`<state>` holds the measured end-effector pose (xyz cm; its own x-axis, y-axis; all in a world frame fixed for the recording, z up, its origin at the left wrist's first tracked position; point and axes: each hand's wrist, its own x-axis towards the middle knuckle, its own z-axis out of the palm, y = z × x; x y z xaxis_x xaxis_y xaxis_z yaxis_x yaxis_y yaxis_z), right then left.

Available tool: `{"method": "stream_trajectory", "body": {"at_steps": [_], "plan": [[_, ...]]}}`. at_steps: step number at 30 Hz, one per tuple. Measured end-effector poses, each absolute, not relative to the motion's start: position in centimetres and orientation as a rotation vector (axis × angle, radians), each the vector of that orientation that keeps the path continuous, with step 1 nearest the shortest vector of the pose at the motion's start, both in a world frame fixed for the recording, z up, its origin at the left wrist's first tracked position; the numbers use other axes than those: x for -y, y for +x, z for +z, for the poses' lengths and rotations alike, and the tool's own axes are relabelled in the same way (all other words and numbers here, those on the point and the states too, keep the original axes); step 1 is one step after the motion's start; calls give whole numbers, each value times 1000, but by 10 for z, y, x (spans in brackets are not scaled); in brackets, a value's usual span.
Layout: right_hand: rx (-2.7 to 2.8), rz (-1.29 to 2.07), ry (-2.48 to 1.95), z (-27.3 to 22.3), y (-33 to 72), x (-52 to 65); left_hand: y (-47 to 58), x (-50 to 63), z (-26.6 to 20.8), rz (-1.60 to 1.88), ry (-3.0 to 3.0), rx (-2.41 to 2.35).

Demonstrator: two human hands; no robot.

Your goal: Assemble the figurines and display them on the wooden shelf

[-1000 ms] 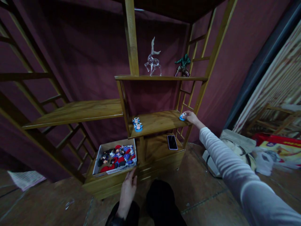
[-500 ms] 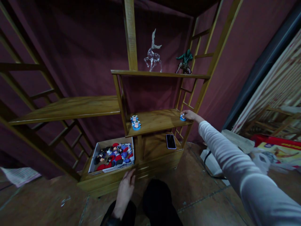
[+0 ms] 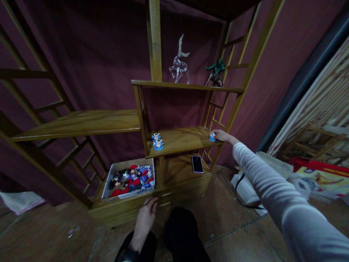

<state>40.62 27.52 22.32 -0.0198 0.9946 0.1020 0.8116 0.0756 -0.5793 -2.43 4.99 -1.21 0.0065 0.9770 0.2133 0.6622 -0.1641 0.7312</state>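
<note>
At the right end of the middle shelf [image 3: 185,138], my right hand [image 3: 223,135] has its fingers closed round a small figurine [image 3: 212,137] with a blue round base. The base seems to touch the wood. Two like figurines, one rear [image 3: 155,137] and one front [image 3: 158,145], stand close together at that shelf's left end. My left hand [image 3: 145,214] hangs loose by my knee, holding nothing, with thumb and fingers slightly apart. Nearest to it is an open cardboard box [image 3: 105,185] full of jumbled red, blue and black figurines.
A phone [image 3: 197,164] lies on the lower shelf. Above, a clear deer-like ornament [image 3: 179,67] and a green-cloaked figure [image 3: 216,72] stand on the upper shelf [image 3: 188,86]. A wooden post [image 3: 155,40] divides the unit. Bags and a red-yellow package [image 3: 321,176] sit on the floor at right.
The view has shifted slightly. My right hand stays on the figurine at the shelf's right end, and my left hand keeps its place by my knee.
</note>
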Motion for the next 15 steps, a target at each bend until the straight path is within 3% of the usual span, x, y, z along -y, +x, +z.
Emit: {"method": "stream_trajectory", "body": {"at_steps": [6, 10, 12, 15], "plan": [[1767, 613, -1624, 236, 406, -266, -25, -49, -12, 1010, 1841, -1687], [1610, 471, -1406, 245, 399, -239, -26, -48, -9, 1061, 1823, -1656], [1551, 432, -1296, 237, 385, -215, -27, -47, -6, 1103, 1781, -1659], [1553, 626, -1165, 200, 345, -173, -31, -46, 0, 1211, 1631, -1711]]}}
